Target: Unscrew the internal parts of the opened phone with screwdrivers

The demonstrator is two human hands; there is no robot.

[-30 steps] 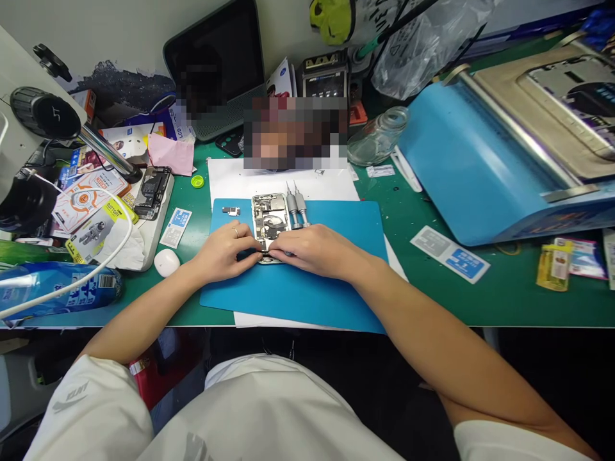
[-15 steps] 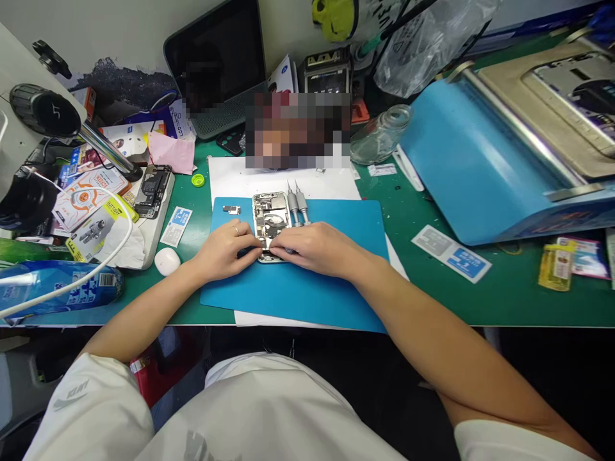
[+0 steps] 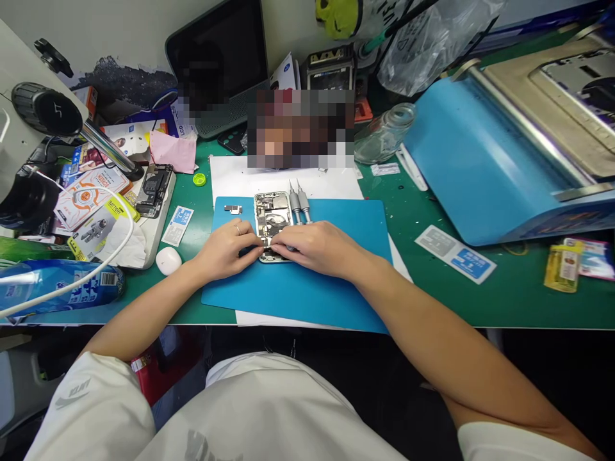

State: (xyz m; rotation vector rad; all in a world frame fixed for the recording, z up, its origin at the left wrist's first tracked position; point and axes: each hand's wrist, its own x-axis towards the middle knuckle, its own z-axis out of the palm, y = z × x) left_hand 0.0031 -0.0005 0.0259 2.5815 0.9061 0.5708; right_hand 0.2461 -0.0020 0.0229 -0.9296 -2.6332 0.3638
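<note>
An opened phone (image 3: pixel 273 203) lies upright on the blue mat (image 3: pixel 288 298), its inner parts bare. My left hand (image 3: pixel 231 251), a ring on one finger, has its fingertips at the phone's lower left. Over the phone's lower right is my right hand (image 3: pixel 319 250), thumb and forefinger drawn together. The two hands' fingertips nearly meet above the lower part of the phone; whatever is between them is too small or hidden. Two grey screwdrivers (image 3: pixel 300 203) lie beside the phone, tips pointing away, partly covered by my right hand. A small detached phone part (image 3: pixel 233 209) rests left of the phone.
Left stand phone boxes (image 3: pixel 91 198), another opened phone (image 3: pixel 154 191), a white earbud case (image 3: pixel 168 261) and a microscope stand (image 3: pixel 108 147). A glass jar (image 3: pixel 384 136) is behind, right. A blue-sheeted machine (image 3: pixel 461 153) fills the far right. White paper (image 3: pixel 230 173) lies under the mat.
The whole view has shifted very slightly. Both hands stay at the lower part of the phone, with almost no visible movement.
</note>
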